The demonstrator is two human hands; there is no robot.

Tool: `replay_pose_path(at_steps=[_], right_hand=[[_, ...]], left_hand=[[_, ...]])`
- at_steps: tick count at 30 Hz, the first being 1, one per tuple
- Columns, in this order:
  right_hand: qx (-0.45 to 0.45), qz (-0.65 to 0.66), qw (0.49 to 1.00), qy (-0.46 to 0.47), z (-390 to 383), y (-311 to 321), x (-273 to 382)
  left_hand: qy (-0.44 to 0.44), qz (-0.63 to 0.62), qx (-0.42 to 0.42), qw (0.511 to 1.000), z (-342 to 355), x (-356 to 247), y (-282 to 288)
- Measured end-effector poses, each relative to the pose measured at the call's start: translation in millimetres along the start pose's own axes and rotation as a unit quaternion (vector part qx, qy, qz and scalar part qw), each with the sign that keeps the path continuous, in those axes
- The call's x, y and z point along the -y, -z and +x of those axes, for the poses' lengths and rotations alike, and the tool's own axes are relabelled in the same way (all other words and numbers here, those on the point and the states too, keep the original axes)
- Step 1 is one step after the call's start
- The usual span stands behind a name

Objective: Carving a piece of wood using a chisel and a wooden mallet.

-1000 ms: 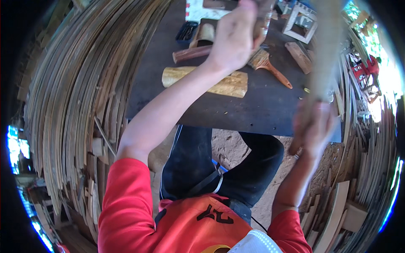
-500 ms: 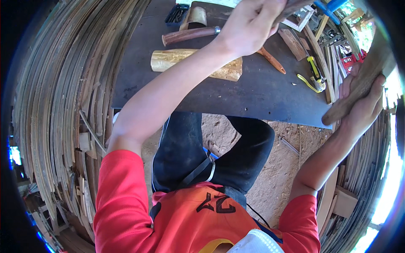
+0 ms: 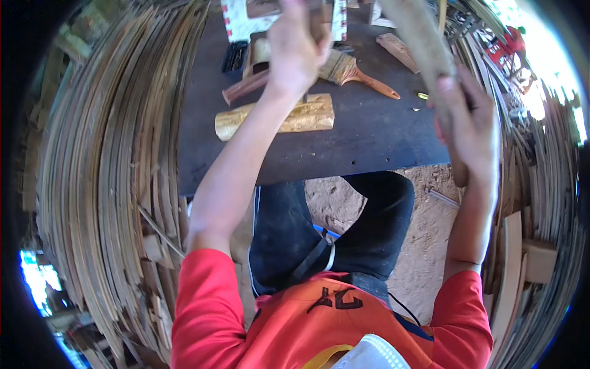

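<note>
My left hand (image 3: 294, 52), blurred by motion, is raised over the far middle of the dark table (image 3: 381, 138). Its fingers close round a brown wooden piece (image 3: 318, 24), mostly hidden by the hand. Below it lies a pale, rounded length of wood (image 3: 316, 114), partly covered by my forearm. My right hand (image 3: 470, 120) is closed round a long, thick wooden club (image 3: 424, 40), which slants up and left above the table's right side. Between the hands rests a flat paintbrush (image 3: 369, 83) with an orange-brown handle. A reddish-brown wooden handle (image 3: 243, 89) sits left of my left wrist.
A small dark tray (image 3: 235, 56) of thin items stands at the far left, beside a wooden block with a rounded top (image 3: 260, 50). Another wood block (image 3: 396, 52) lies at the far right. Stacked wooden strips (image 3: 117, 154) line the left side, with more (image 3: 547, 184) on the right.
My left hand has moved left across the table with its wooden piece. My right hand has brought the club inward and left, over the table's right edge. The whole view has shifted slightly.
</note>
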State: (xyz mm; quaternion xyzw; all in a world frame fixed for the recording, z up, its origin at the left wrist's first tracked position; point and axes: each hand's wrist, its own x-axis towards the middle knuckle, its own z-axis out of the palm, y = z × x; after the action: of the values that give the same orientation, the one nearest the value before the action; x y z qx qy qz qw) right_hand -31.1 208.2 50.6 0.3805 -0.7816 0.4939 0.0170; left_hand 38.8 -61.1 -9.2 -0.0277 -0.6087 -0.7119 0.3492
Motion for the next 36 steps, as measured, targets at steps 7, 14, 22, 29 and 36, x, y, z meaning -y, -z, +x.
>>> replay_pose_path(at_steps=[7,14,22,29,36], right_hand=[[-0.003,0.303,0.946,-0.119,-30.6,-35.4,-56.6],[0.041,0.366,0.911,-0.183,-39.5,-46.7,-95.5],[0.081,0.317,0.923,-0.202,-37.4,-45.1,-101.0],[0.074,0.324,0.924,-0.191,-40.0,-47.2,-100.1],[0.065,0.324,0.925,-0.189,-40.7,-47.9,-99.5]], left_hand=[[-0.06,-0.036,-0.173,0.982,-2.6,-15.9,-11.0],[-0.046,-0.177,-0.337,0.924,-20.4,-24.3,59.9],[-0.096,-0.088,-0.17,0.977,-23.1,-41.7,36.9],[-0.103,-0.056,-0.097,0.988,-28.0,-41.2,15.7],[-0.108,-0.025,-0.074,0.991,-17.6,-31.4,7.0]])
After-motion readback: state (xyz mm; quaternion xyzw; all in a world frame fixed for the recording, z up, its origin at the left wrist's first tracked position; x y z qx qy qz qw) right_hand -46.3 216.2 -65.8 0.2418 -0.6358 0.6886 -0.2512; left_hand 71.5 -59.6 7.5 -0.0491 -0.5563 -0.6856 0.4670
